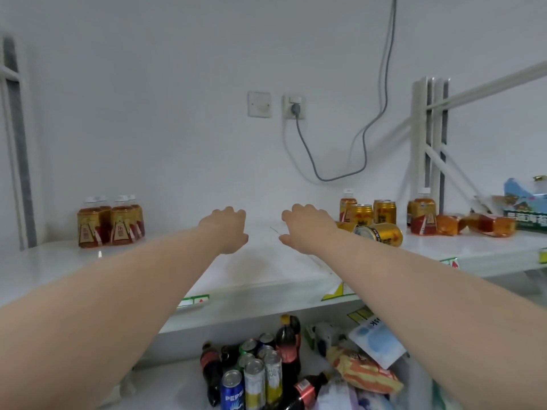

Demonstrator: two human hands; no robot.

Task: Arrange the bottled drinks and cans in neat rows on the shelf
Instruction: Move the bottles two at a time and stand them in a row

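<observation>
Both arms reach out over the white shelf [266, 270]. My left hand [226, 229] and my right hand [307, 226] hover palm down above its middle, fingers curled downward, holding nothing. Several amber drink bottles [111, 223] stand grouped at the back left. To the right of my right hand stand two upright gold cans [374, 213] and an amber bottle [347, 207]. One gold can [380, 233] lies on its side just beside my right hand. Another upright bottle [423, 216] stands further right, with fallen bottles [473, 224] lying past it.
A lower shelf holds cola bottles [288, 347], several cans [254, 374] and snack packets [367, 371]. A blue-green box [527, 208] sits at the far right. A plug and grey cable [310, 155] hang on the wall behind. Shelf uprights [429, 134] rise at the right.
</observation>
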